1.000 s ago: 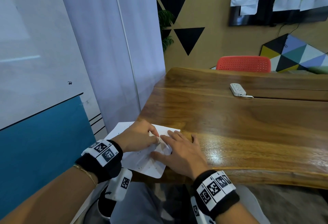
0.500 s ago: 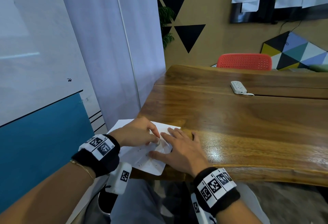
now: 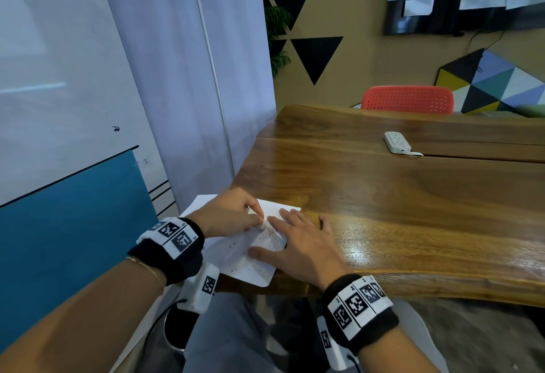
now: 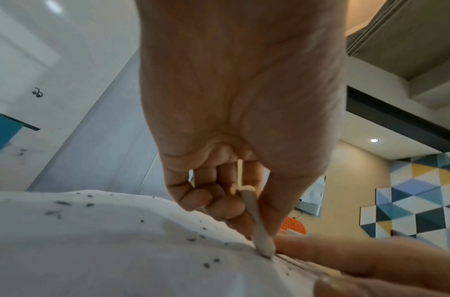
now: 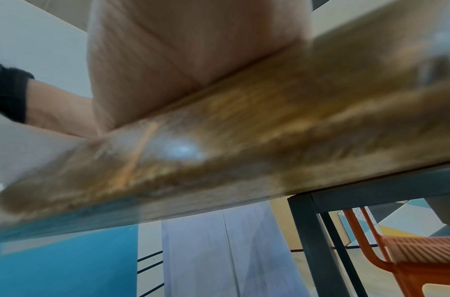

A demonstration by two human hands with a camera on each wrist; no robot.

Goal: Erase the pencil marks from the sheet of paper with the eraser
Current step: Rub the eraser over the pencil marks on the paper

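Note:
A white sheet of paper (image 3: 250,263) lies on the near left corner of the wooden table (image 3: 398,201), its near corner hanging over the edge. Dark eraser crumbs dot it (image 4: 91,251). My left hand (image 3: 233,216) pinches a small white eraser (image 3: 262,226) and presses its tip onto the paper; in the left wrist view the eraser (image 4: 257,225) stands between thumb and fingers. My right hand (image 3: 298,242) lies flat on the sheet with fingers spread, right beside the eraser. The right wrist view shows only its palm (image 5: 193,50) on the table edge.
A white power strip (image 3: 396,142) with its cable lies far back on the table. An orange chair (image 3: 407,99) stands behind the far edge. A white curtain (image 3: 191,77) and a blue and white wall panel (image 3: 67,225) close off the left.
The left hand has shifted slightly with the eraser on the paper. The right hand keeps holding the sheet flat. The head view has drifted a little.

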